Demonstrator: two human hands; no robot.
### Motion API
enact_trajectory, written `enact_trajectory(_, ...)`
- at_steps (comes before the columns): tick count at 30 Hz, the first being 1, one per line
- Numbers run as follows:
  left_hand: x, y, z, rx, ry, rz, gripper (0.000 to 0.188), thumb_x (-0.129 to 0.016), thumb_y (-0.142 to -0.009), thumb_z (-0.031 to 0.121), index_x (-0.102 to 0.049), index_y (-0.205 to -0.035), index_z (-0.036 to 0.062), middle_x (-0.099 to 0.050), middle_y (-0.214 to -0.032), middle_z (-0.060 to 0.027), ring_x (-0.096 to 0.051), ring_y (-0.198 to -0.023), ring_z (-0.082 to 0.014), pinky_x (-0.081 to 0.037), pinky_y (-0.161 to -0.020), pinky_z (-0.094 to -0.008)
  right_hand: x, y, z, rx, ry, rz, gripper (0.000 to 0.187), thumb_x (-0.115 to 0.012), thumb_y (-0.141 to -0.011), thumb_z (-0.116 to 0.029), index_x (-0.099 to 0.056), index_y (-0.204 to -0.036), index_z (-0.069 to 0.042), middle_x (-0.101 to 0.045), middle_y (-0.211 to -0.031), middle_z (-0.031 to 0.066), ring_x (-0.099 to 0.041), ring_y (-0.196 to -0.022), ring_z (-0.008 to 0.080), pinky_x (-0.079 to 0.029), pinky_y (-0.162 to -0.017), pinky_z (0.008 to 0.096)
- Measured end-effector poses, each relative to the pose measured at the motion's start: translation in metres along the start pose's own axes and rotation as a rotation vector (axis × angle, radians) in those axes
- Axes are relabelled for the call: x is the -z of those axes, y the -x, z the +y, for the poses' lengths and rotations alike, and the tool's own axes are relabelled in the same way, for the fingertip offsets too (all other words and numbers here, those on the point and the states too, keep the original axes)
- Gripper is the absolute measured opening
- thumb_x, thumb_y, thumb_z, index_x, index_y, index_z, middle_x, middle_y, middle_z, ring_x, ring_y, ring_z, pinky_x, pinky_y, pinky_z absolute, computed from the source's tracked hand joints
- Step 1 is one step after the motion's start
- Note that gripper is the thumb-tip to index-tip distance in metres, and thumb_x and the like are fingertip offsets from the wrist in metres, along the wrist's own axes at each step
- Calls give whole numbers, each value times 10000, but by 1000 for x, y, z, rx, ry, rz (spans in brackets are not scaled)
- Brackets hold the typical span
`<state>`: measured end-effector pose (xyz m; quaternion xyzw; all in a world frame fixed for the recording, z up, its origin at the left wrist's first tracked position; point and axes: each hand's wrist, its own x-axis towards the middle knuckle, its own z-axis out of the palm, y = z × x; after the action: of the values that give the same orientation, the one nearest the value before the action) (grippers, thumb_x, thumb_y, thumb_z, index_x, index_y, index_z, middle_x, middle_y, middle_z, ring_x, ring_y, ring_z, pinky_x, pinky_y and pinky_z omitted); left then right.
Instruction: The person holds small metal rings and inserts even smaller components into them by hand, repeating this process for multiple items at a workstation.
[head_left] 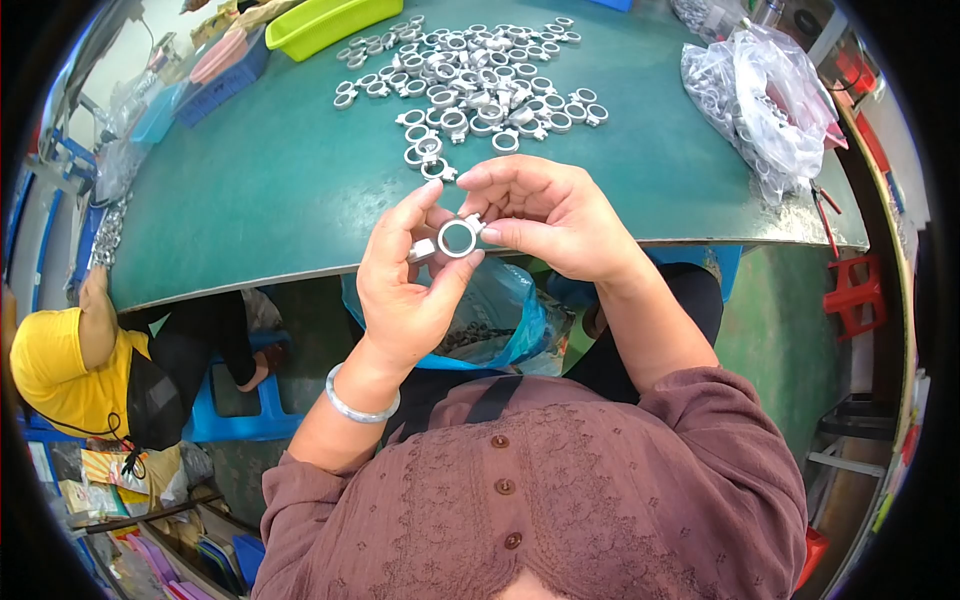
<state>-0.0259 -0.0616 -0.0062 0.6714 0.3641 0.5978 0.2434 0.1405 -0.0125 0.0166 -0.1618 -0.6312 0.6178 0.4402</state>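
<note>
Above the table's near edge I hold up a silver metal ring with a small lug (442,238). My left hand (408,285) grips it between thumb and fingers, and a white bangle circles that wrist. A second small silver piece (421,250) shows among the left fingers; its full shape is hidden. From the other side, my right hand (560,215) curls in, its thumb and fingers closed at the lug. Beyond both hands, a loose pile of similar metal rings (485,90) lies on the green table (250,190).
A clear plastic bag of metal parts (765,110) stands at the right, with red-handled pliers (826,215) nearby. A blue bag (525,320) holding parts hangs below the edge. At the back left are a lime tray (330,25) and blue basket (225,80). Someone in yellow (70,365) sits left.
</note>
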Motion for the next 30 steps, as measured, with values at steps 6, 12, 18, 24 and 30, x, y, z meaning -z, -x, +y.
enact_trajectory(6,15,3,-5,-119,-198,-43,356,-675,-673,-27,-590,-1016,20,-553,-856,-66,-538,-693,-98,-428,-554,-190,7,-8,-5,-23,186,-40,279,-578,-784,13,-555,-1062,15,-597,-901,54,-559,-827,107,-460,-754,244)
enact_trajectory(12,20,36,-25,118,-165,-326,185,-667,-689,48,-614,-865,31,-561,-773,-84,-552,-604,-167,-450,-528,-246,13,-32,2,29,870,36,235,-583,-786,-46,-576,-1018,-11,-602,-889,83,-579,-812,166,-458,-732,270)
enact_trajectory(18,13,58,-67,249,-342,-344,228,-624,-687,71,-595,-899,-6,-580,-861,-174,-562,-780,-360,-457,-705,-401,4,-55,22,187,1229,99,255,-553,-745,-27,-589,-995,-61,-552,-861,126,-546,-829,321,-443,-727,375)
enact_trajectory(24,12,58,-72,294,-320,-442,290,-636,-703,95,-589,-971,-9,-591,-875,-183,-557,-801,-383,-460,-717,-402,4,-69,24,69,1507,-7,266,-539,-737,-21,-600,-989,-83,-549,-860,115,-548,-841,305,-446,-726,377)
enact_trajectory(30,18,31,-19,31,-162,-180,204,-629,-735,-19,-589,-934,-2,-574,-770,-73,-531,-600,-83,-429,-508,-192,9,-61,20,129,1332,87,181,-566,-737,-36,-616,-911,-43,-604,-756,90,-589,-734,243,-463,-672,337)
